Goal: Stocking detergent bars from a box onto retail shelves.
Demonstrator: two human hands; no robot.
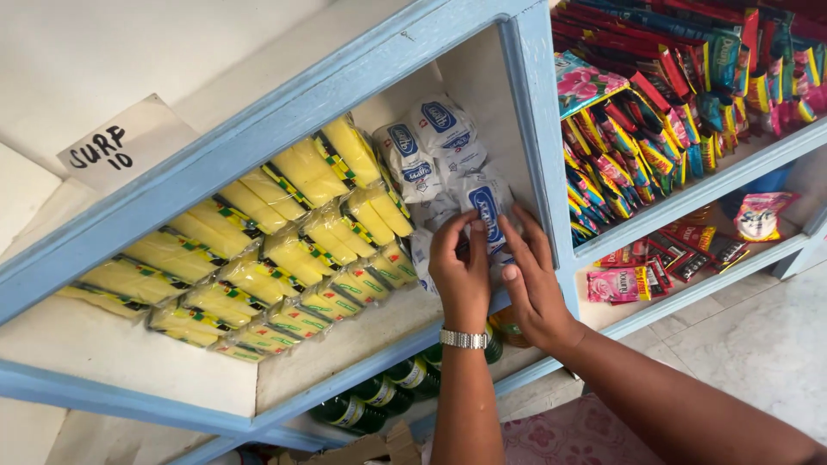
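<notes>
Both hands are on the white packets at the right end of the blue shelf. Left hand fingers pinch one packet; right hand fingers lie flat against it. Yellow bars are stacked just left.

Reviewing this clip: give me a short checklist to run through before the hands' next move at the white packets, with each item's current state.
1. Left hand on a white packet: ok, fingertips touch it.
2. Right hand steadying the packet stack: ok, fingers rest beside it.
3. Firm grip on one packet: cannot tell, fingers hide the edges.
4. Yellow bars clear of the hands: ok, apart to the side.
5. Room left in the blue shelf compartment: ok, bare back wall shows.
6. Upper packets stable: cannot tell.
</notes>
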